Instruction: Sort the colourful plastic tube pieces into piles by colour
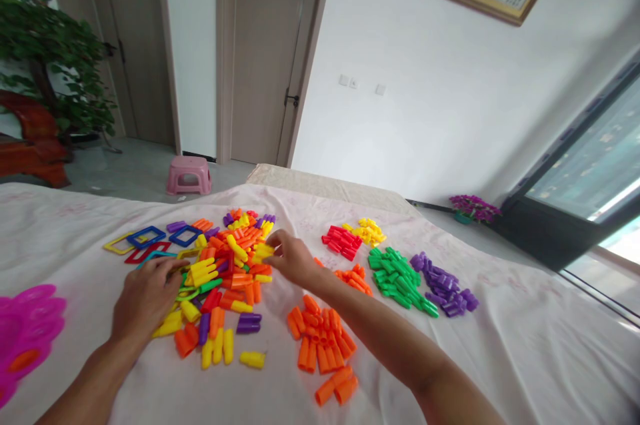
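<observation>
A mixed pile of bullet-shaped plastic building pieces lies on the cloth, in orange, yellow, red, purple and green. At the pile's left side my left hand is closed, with yellow plastic pieces at its fingertips; its palm is hidden. My right hand reaches over the pile's right edge, thumb and fingers pinching a yellow plastic piece. Below my right forearm lies a group of orange pieces. A single yellow piece rests apart, near the front.
Sorted groups of red pieces, green pieces and purple pieces lie to the right. Square plastic frames lie behind my left hand. A pink flower-shaped tray is at left. Beyond the table stands a pink stool.
</observation>
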{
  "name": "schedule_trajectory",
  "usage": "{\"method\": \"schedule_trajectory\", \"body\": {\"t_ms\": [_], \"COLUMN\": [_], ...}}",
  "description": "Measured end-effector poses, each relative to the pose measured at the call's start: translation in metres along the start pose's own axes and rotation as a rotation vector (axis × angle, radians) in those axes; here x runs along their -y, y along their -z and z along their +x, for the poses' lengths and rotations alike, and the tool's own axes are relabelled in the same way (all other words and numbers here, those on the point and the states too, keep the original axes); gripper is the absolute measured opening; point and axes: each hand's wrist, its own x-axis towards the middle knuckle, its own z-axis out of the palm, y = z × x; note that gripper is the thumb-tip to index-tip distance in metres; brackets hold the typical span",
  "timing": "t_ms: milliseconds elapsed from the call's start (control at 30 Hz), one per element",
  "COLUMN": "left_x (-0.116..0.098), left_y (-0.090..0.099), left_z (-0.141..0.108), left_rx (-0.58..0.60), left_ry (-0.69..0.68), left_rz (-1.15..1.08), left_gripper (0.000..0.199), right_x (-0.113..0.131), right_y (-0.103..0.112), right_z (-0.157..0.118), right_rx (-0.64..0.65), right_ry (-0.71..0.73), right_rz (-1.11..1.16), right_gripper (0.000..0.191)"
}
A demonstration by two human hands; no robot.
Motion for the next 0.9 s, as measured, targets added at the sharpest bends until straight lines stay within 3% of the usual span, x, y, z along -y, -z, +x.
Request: {"method": "schedule_trajectory", "body": {"t_ms": [133, 233, 367, 533, 700, 800, 900], "left_x": [0.002, 0.004, 0.007, 0.006, -0.003, -0.007, -0.009], "left_y": [-0.004, -0.006, -0.009, -0.007, 0.000, 0.003, 0.004], "left_z": [0.000, 0.000, 0.001, 0.002, 0.000, -0.001, -0.001], "left_rx": [-0.016, -0.027, -0.033, -0.013, -0.025, -0.028, -0.031], "left_ry": [-0.010, 0.007, 0.003, 0.005, 0.025, 0.038, 0.052], "left_rz": [0.011, 0.004, 0.002, 0.025, 0.011, 0.011, 0.017], "left_gripper": [0.043, 0.039, 0.038, 0.042, 0.043, 0.043, 0.042], "right_x": [-0.069, -0.128, -0.184, -0.207, -0.203, -0.178, -0.124], "right_y": [0.079, 0.139, 0.179, 0.186, 0.188, 0.173, 0.135], "right_z": [0.013, 0.011, 0.001, -0.004, -0.003, 0.003, 0.007], "right_rx": [-0.268, -0.411, -0.392, -0.383, -0.419, -0.398, -0.222], "right_ry": [-0.159, -0.360, -0.598, -0.663, -0.691, -0.609, -0.378], "right_rz": [0.007, -0.258, -0.550, -0.583, -0.606, -0.573, -0.415], "right_gripper": [0.030, 0.030, 0.031, 0.038, 0.053, 0.050, 0.036]}}
